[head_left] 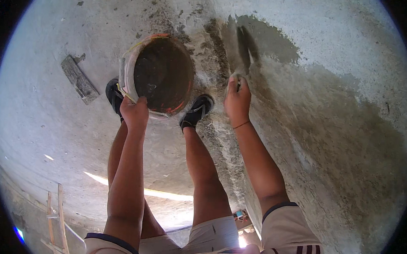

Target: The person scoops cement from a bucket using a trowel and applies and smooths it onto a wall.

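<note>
Plainly, the largest thing before you was the rough wall (330, 146) on your right, darkened by a damp patch (275, 41), with the concrete floor (45, 120) running to its foot. Your round bucket (127, 73) came next, its mouth turned toward you and its base hidden. Left of it, a rectangular hand float (80, 80) lay slantwise on the floor. Your blurred trowel (244, 51) pointed lengthwise away from you alongside the wall; whether its blade touched, I couldn't tell. Your left grip (134, 111) pinched the bucket's near rim; your right grip (238, 100) was wrapped around the trowel's handle, with the bucket's mouth to its left.
</note>
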Demonstrator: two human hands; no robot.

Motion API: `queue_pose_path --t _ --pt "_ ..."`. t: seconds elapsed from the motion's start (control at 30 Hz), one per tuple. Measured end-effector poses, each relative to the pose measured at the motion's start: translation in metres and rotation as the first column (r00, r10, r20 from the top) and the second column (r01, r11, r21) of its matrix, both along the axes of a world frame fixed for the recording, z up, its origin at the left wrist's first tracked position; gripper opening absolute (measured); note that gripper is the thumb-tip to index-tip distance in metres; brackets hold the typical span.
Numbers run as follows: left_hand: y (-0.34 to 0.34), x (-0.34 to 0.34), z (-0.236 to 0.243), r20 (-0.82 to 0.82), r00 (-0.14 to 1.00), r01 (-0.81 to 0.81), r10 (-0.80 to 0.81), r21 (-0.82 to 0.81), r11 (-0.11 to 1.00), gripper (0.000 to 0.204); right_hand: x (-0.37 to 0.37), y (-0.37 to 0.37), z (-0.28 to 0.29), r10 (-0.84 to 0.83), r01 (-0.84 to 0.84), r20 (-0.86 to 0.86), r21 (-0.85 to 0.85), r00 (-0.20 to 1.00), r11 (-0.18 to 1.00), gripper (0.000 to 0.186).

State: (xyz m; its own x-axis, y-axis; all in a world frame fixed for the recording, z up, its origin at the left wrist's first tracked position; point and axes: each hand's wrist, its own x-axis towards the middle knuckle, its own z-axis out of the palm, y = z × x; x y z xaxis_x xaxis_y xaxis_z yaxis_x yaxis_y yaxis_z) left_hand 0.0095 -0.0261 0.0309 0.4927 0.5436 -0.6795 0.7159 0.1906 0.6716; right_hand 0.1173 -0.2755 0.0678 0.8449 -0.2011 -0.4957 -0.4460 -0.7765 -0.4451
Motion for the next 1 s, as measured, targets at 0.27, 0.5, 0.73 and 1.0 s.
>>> queue_pose_path --t 0.27,0.5,0.73,1.0 --pt "0.001 0.005 0.004 0.014 1.000 0.012 -0.012 0.017 1.000 0.032 0.011 0.018 0.042 -0.121 0.081 0.181 0.215 0.976 0.973 0.027" --pt "-0.001 0.001 -0.005 0.033 0.999 -0.004 0.005 -0.026 1.000 0.034 0.009 0.017 0.030 0.157 -0.194 0.379 0.061 0.912 0.979 0.031" --pt "0.000 0.000 -0.007 0.022 1.000 -0.021 0.021 0.008 1.000 0.029 0.017 0.012 0.011 -0.069 0.059 0.076 0.117 0.995 0.991 0.029" --pt "0.004 0.009 0.010 0.028 1.000 -0.001 0.000 0.019 1.000 0.030 0.006 0.051 0.074 -0.326 0.218 0.155 0.477 0.933 0.851 0.026"
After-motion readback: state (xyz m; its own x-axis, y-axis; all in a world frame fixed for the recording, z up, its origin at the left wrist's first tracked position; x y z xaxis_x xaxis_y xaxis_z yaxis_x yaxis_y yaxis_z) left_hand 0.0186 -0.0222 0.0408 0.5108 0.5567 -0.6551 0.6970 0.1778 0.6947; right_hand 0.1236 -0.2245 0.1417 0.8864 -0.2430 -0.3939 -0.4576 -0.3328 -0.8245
